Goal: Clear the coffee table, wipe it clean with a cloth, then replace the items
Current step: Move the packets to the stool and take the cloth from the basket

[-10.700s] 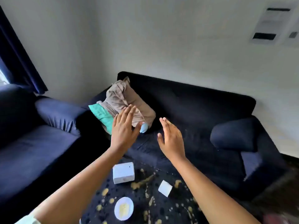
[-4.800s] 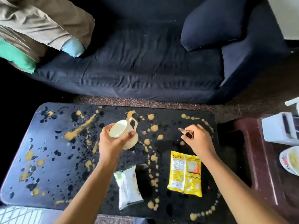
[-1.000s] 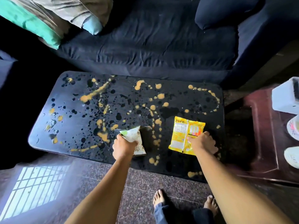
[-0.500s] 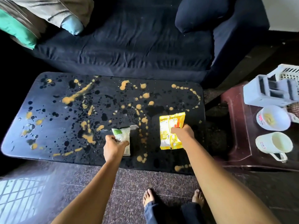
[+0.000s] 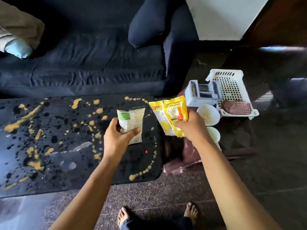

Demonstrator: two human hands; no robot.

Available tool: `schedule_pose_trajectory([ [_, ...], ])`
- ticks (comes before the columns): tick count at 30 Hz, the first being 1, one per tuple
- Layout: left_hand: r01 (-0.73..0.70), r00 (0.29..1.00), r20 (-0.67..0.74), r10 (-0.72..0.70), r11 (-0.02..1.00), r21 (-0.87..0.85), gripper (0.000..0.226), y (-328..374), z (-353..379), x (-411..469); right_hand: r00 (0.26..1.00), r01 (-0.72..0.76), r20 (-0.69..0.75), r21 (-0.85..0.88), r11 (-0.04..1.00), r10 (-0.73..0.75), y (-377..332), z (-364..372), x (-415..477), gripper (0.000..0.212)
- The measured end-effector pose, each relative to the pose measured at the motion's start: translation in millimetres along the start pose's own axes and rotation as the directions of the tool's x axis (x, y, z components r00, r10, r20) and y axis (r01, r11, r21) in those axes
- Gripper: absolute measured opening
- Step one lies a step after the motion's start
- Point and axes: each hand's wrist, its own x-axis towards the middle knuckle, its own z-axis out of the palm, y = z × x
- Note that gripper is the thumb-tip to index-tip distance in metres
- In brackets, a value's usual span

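The left hand (image 5: 116, 138) grasps a white packet (image 5: 131, 121) with a green patch. The fingers curl round its lower half, the thumb lies across the front, and the top stands free above the hand. The packet is lifted clear of the coffee table (image 5: 132, 165), above its right end.

The right hand (image 5: 191, 128) is clenched on a yellow packet (image 5: 170, 113), gripping it by the lower right corner. Most of the packet fans up and to the left of the fingers. It hangs past the table's right edge, between the table and a white bowl (image 5: 208, 114). The two packets are near each other but apart.

The dark tabletop is spattered with yellow stains (image 5: 21, 120) and black blots.

To the right, off the table, a cup (image 5: 214, 134) stands just below the bowl. Above the bowl a grey box (image 5: 202, 93) leans against a white basket (image 5: 230, 85), which holds a reddish pad (image 5: 236, 107). A dark sofa (image 5: 91, 63) runs behind the table, and bare feet (image 5: 123, 214) show on the floor below.
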Motion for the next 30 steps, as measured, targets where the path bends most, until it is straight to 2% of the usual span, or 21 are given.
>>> schedule_pose_trajectory([
  [3,-0.034,0.993,0.108,0.048,0.991,-0.13,0.038,42.2,63.2,-15.9,0.987,0.057,-0.146,-0.106,0.993,-0.072,34.5,-84.5,3.6,0.013],
  [7,0.009,0.971,0.23,0.063,0.954,-0.301,0.048,73.7,142.4,-29.2,0.949,0.043,-0.283,-0.323,0.946,-0.14,106.6,-171.2,22.3,0.019],
  [9,0.048,0.961,0.269,0.054,0.931,-0.361,0.053,81.1,173.7,-31.5,0.939,0.04,-0.298,-0.407,0.913,-0.174,146.2,-185.4,37.1,0.019],
  [11,0.133,0.941,0.338,0.026,0.888,-0.439,0.056,83.3,204.7,-33.6,0.907,0.106,-0.297,-0.526,0.844,-0.299,185.8,-185.1,51.0,0.017],
  [14,0.222,0.903,0.429,0.01,0.844,-0.489,0.063,78.5,236.5,-38.5,0.808,0.339,-0.18,-0.636,0.693,-0.561,238.6,-164.5,72.0,0.026],
  [16,0.261,0.895,0.447,-0.004,0.816,-0.516,0.072,72.6,249.4,-40.5,0.773,0.408,-0.088,-0.691,0.597,-0.629,270.9,-148.4,86.2,0.033],
  [20,0.238,0.914,0.404,-0.013,0.826,-0.512,0.097,61.5,258.7,-41.0,0.838,0.42,0.082,-0.728,0.542,-0.539,317.2,-132.7,94.2,0.046],
  [25,0.225,0.904,0.427,-0.002,0.851,-0.474,0.102,57.8,261.3,-43.7,0.84,0.503,0.271,-0.715,0.486,-0.471,331.5,-138.5,80.8,0.077],
  [27,0.243,0.89,0.456,-0.008,0.855,-0.458,0.102,57.9,265.6,-43.7,0.852,0.494,0.243,-0.669,0.556,-0.464,321.6,-140.0,72.8,0.087],
  [29,0.257,0.869,0.494,-0.006,0.859,-0.443,0.096,58.8,272.7,-44.4,0.92,0.375,0.082,-0.476,0.796,-0.384,299.6,-139.4,69.5,0.089],
  [30,0.256,0.856,0.517,0.007,0.863,-0.435,0.093,59.5,276.6,-44.8,0.97,0.232,-0.015,-0.257,0.938,-0.244,282.2,-140.4,67.3,0.093],
])
